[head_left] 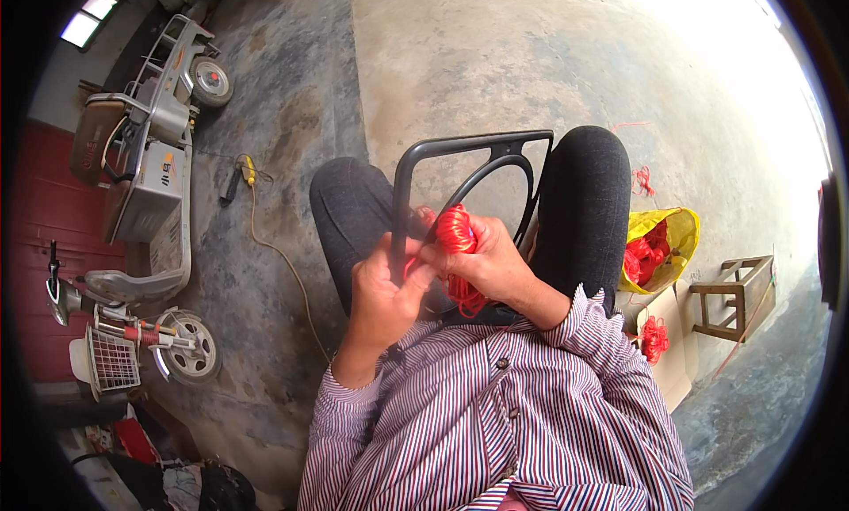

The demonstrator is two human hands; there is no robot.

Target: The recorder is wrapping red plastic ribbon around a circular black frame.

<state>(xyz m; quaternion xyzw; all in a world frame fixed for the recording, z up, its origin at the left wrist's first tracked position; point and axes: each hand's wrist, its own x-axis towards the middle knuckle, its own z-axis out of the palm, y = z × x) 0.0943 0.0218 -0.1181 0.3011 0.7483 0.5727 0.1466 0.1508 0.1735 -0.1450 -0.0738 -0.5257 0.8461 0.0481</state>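
Observation:
Between my knees stands a black frame [478, 143] with rounded corners and a curved inner bar. My left hand [386, 290] is closed around its left side bar, the thumb stretched toward the fingers of my other hand. A bundle of shiny red cord [455, 229] is in my right hand [492, 262], which is closed on it close to the frame. Loose loops of the cord hang below that hand, over my lap. A bit of red also shows by my left fingers, but how the cord runs there is partly hidden.
At my right are a yellow bag [686, 242] of red cord, a small wooden stool [732, 299], and cardboard [675, 380] beside a red cord bundle [654, 339]. Red scraps [643, 180] lie ahead. Leftward are a cable [281, 248] and a parked electric tricycle [168, 188].

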